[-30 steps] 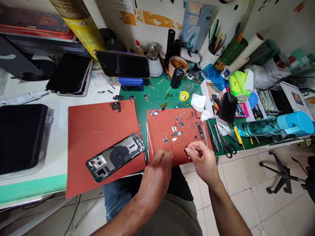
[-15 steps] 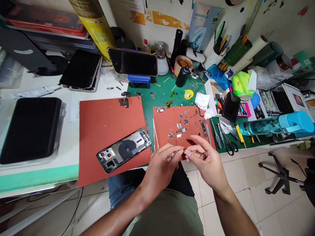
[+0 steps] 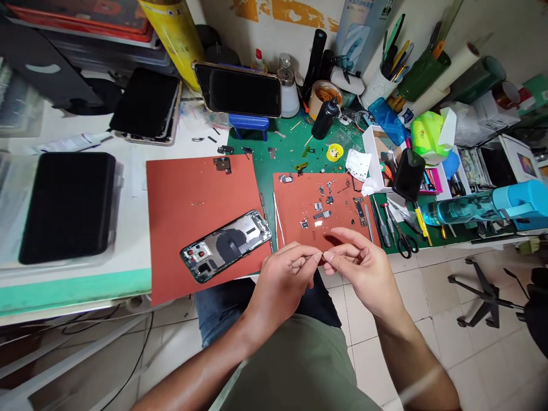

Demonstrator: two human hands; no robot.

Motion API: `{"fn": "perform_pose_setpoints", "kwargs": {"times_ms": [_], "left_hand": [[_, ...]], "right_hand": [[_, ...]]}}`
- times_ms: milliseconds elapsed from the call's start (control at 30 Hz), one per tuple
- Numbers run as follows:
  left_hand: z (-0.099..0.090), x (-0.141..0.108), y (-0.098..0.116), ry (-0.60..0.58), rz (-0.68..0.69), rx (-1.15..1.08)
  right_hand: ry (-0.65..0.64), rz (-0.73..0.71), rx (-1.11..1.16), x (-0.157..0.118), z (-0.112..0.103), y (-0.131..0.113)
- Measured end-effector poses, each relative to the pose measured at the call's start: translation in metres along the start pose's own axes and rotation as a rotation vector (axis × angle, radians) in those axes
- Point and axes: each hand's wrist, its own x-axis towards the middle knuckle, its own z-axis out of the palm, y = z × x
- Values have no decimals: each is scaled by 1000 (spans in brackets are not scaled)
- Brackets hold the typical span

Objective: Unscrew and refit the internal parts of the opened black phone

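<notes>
My left hand [image 3: 287,275] and my right hand [image 3: 363,269] meet fingertip to fingertip above the near edge of the right red mat [image 3: 295,200]. Both are pinched closed on a tiny dark piece, too small to name. To the left, an opened phone housing [image 3: 226,244] lies slanted on the larger red mat [image 3: 171,228], its inside facing up. Beyond my fingers, small phone parts are spread over the right mat, among them a narrow circuit board [image 3: 359,211] and a small metal-and-black part [image 3: 322,214].
Screwdrivers [image 3: 380,221] and scissors [image 3: 405,242] lie right of the mats, near a blue water bottle [image 3: 466,210]. A phone [image 3: 240,91] leans on a blue stand [image 3: 248,123] behind. A black tablet-like slab [image 3: 68,208] lies at left. A dark bottle [image 3: 324,119] stands on the green mat.
The whole view has shifted, so the bench things appear slightly higher and further right. My hands stay pinched together, with the fingertips a little closer to each other.
</notes>
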Motion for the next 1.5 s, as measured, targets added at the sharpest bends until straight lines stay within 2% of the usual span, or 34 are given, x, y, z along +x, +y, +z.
{"fn": "perform_pose_setpoints", "kwargs": {"times_ms": [100,167,400,733,933,1000,1033,1067,1167,1267,1400,1500], "left_hand": [[-1,2,4,-42,-198,-227],[-3,3,6,-47,-257,-326],[-5,2,9,-38,-240,-304],[-4,4,15,-66,-268,-324],[-5,5,18,-118,-249,-380],[-6,5,17,-119,-252,-377],[-7,5,16,-112,-258,-375],[-8,5,15,-105,-268,-372],[-9,2,13,-117,-307,-386],[-11,-2,14,-172,-330,-425],[-13,-5,19,-213,-352,-440],[-13,-4,24,-243,-376,-427]], "right_hand": [[14,-23,18,-3,0,5],[3,-30,10,-6,2,9],[-8,-17,0,-10,9,16],[-11,-7,-35,-8,8,14],[-3,-87,-104,-10,11,14],[8,-217,-220,-11,11,19],[33,-331,-319,-11,10,21],[71,-483,-440,-10,9,25],[166,-1058,-842,-7,0,32],[117,-1469,-1152,-1,-13,30],[13,-1799,-1385,5,-29,15],[-62,-1919,-1462,7,-36,5]]}}
